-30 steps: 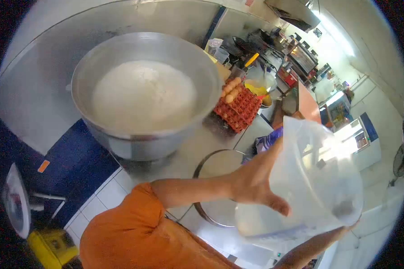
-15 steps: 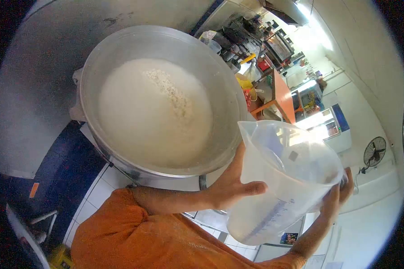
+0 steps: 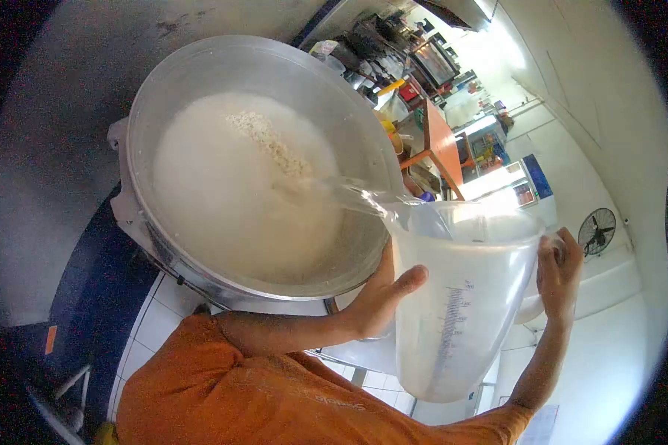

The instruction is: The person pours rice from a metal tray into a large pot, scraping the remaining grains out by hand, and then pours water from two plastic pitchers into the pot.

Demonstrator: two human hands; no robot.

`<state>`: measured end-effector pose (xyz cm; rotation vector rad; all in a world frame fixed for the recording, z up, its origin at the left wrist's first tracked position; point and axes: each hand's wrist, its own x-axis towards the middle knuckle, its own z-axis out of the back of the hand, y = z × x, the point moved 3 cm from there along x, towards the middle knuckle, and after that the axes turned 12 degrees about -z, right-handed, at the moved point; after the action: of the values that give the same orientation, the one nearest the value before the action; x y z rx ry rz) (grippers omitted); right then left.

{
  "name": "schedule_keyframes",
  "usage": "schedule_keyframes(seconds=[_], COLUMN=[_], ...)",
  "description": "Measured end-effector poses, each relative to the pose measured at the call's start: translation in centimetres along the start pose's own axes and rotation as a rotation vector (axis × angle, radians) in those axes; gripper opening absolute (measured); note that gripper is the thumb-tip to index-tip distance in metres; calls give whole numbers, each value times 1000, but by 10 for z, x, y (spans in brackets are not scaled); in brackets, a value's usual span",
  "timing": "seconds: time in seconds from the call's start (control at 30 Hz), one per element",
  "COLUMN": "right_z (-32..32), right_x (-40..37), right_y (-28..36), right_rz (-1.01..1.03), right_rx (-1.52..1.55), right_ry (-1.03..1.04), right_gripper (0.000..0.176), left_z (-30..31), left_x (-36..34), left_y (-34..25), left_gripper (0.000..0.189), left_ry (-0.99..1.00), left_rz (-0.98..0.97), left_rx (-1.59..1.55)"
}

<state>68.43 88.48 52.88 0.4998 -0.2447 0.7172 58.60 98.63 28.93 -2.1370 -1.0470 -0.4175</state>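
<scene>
A large round metal pot holds cloudy whitish liquid with a strip of pale grains near the surface. Above its right rim, a clear plastic measuring jug is tilted, and a stream of clear liquid runs from its spout into the pot. My left hand supports the jug's side near the spout, its thumb on the near face and its other fingers hidden behind. At the far side, my right hand has its fingers wrapped around the jug's handle.
An orange table stands beyond the pot, with kitchen equipment behind it. A black fan is mounted on the right wall. White floor tiles show below the pot.
The jug has tipped toward the pot, with my right hand rising at its handle. Liquid now streams from the spout; none was pouring before. The view has shifted slightly.
</scene>
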Motion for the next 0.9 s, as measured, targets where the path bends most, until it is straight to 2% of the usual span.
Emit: schedule_keyframes(seconds=[0.07, 0.17, 0.3, 0.43, 0.5, 0.57, 0.63, 0.7, 0.77, 0.83, 0.9], right_z=[0, -2, -3, -1, -3, -3, -3, -3, -6, -7, -10], right_x=[3, 7, 12, 18, 18, 23, 32, 35, 41, 49, 55], right_y=[8, 23, 43, 56, 65, 67, 65, 80, 87, 89, 103], right_rz=[37, -20, 26, 46, 51, 61, 224, 186, 147, 273, 256], right_rx=[-85, -103, -230, -373, -391, -407, -419, -394, -367, -304, -332], right_ry=[-28, -15, -10, 3, -15, -33, -146, -96, -44, -94, -88], right_gripper=[20, 24, 27, 29, 30, 32, 36, 38, 39, 40, 40], left_z=[-3, -7, -8, -5, -7, -7, -5, -2, -1, -3, -3], left_x=[0, 2, 3, 3, 4, 6, 6, 5, 4, -1, -9], left_y=[-4, -11, -14, -2, -1, -5, -6, -5, -1, 0, -4], left_gripper=[87, 83, 82, 78, 74, 68, 66, 64, 72, 70, 68], left_ry=[-35, -61, -51, -88, -87, -191, -217, -242, -220, -243, -267], left_rz=[2, 28, 53, 170, 192, 189, 203, 218, 170, 195, 220], left_rx=[-139, -203, -281, -368, -399, -444, -455, -463, -500, -461, -426])
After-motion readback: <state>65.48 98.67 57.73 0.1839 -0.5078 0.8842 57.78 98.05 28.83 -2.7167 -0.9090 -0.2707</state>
